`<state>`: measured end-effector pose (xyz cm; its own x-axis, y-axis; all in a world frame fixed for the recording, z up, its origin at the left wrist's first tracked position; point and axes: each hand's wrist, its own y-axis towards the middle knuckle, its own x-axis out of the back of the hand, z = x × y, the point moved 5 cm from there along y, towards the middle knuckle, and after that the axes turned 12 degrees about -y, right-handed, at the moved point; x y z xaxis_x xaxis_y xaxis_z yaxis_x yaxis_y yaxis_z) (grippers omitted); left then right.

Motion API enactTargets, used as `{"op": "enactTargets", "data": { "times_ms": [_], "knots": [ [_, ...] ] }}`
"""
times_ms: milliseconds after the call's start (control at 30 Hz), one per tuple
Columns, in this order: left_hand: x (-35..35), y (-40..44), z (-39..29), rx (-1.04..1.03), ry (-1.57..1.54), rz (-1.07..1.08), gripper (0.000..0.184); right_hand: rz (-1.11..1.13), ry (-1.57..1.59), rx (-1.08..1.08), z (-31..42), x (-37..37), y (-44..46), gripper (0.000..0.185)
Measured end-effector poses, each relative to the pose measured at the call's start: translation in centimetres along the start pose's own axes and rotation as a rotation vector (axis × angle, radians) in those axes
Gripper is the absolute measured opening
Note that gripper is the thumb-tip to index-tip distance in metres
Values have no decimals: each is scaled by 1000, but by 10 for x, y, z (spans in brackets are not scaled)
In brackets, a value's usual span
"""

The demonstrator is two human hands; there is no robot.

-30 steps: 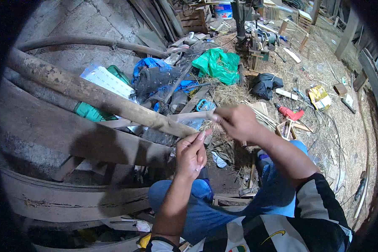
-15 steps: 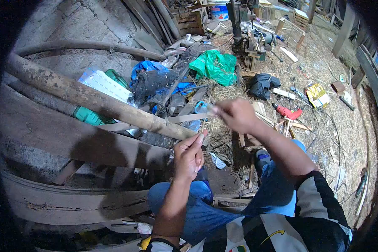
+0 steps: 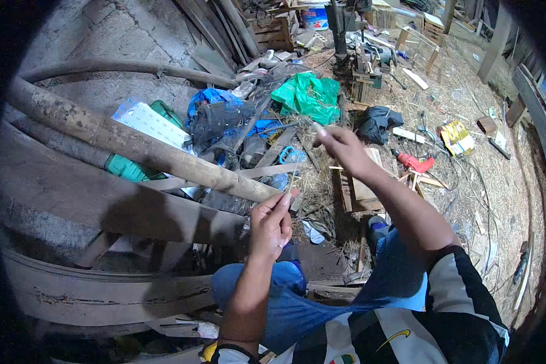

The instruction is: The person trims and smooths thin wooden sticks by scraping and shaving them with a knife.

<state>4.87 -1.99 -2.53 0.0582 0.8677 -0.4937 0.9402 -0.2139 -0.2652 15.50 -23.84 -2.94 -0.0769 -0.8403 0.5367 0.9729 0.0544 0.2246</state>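
Note:
My left hand (image 3: 272,224) is closed in a pinch around the lower end of a thin, pale stick (image 3: 293,179) that points upward, beside the end of a long bamboo pole. Up and to the right, my right hand (image 3: 344,150) is closed, with thumb and fingers pressed together. Something small and pale shows at its fingertips, too small and blurred to name. The two hands are apart, and the stick's upper end is hard to make out against the straw.
The bamboo pole (image 3: 145,148) and wooden boards (image 3: 121,291) lie at the left. Ahead are a green plastic bag (image 3: 309,97) and a black bag (image 3: 379,124). A red power drill (image 3: 414,161) rests on the straw-covered floor, by a small wooden box (image 3: 364,185).
My right hand has moved up and slightly right, away from the left hand, uncovering more of the wooden box. My left hand has barely moved and keeps its pinch.

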Motion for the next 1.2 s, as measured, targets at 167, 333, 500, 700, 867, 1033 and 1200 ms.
{"op": "enactTargets", "data": {
  "times_ms": [167,333,500,700,867,1033,1200],
  "knots": [
    [-10,-1,8,64,-6,46,29,138,264,-59,12,-22,-14,37],
    [-8,2,14,-77,173,-59,25,68,313,3,18,-20,-14,34],
    [-6,4,7,-165,172,-94,25,39,-92,111,35,-6,-21,36],
    [5,3,-2,-169,-5,-119,31,78,-390,468,78,-10,-52,26],
    [2,-2,-5,-126,-43,-26,30,-27,-454,286,51,-2,-29,27],
    [-1,1,-6,-73,-80,-27,31,18,-346,383,54,-11,-35,28],
    [5,3,-3,-80,-43,-30,33,42,-478,204,41,-5,-20,35]
  ]
}}
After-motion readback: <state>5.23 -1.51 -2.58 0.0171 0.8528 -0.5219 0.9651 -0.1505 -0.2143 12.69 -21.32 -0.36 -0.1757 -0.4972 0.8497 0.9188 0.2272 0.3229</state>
